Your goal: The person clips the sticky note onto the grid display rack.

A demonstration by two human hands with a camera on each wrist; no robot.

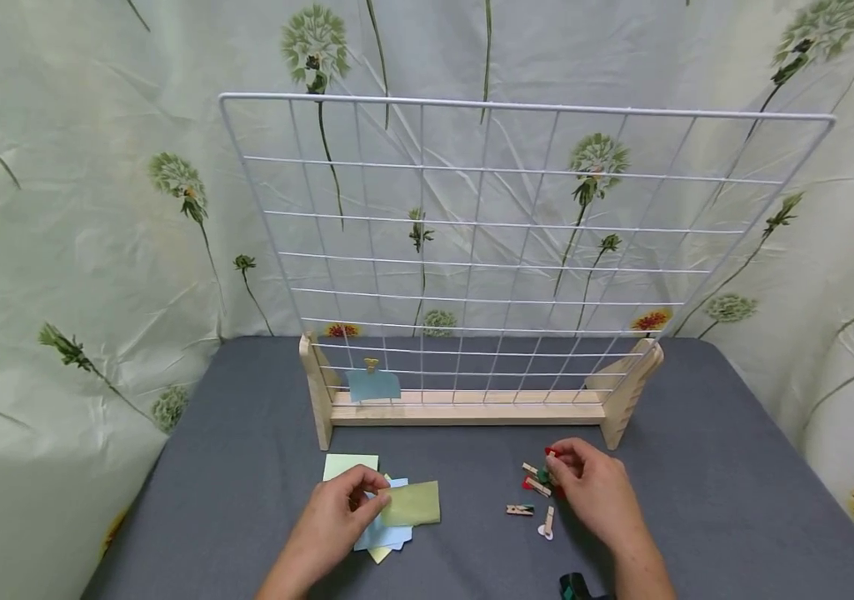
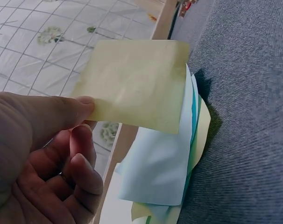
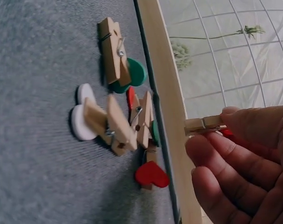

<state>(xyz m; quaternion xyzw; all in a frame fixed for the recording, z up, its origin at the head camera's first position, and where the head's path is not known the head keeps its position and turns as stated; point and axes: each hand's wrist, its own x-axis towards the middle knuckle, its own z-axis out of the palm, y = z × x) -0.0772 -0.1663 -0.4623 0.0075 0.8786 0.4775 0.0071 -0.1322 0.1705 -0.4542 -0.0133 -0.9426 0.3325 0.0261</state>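
My left hand [image 1: 342, 510] pinches a yellow paper note [image 1: 413, 504] by its edge between thumb and fingers. Under it lies a loose stack of blue, green and yellow notes [image 2: 160, 163]. My right hand [image 1: 596, 487] holds a small wooden clothespin [image 3: 202, 124] with a red decoration, mostly covered by the fingers. Below that hand, several clothespins [image 3: 114, 53] are scattered on the cloth, with red, green and white hearts. A blue note [image 1: 374, 385] hangs low on the left of the white wire grid [image 1: 482, 221], held by a clip [image 1: 371, 364].
A wooden stand [image 1: 464, 414] with two upright ends carries the grid, which spans most of the width behind my hands. Grey cloth [image 1: 247, 467] covers the table. Near the front edge, by my right wrist, lies a dark object [image 1: 573, 586], partly out of view.
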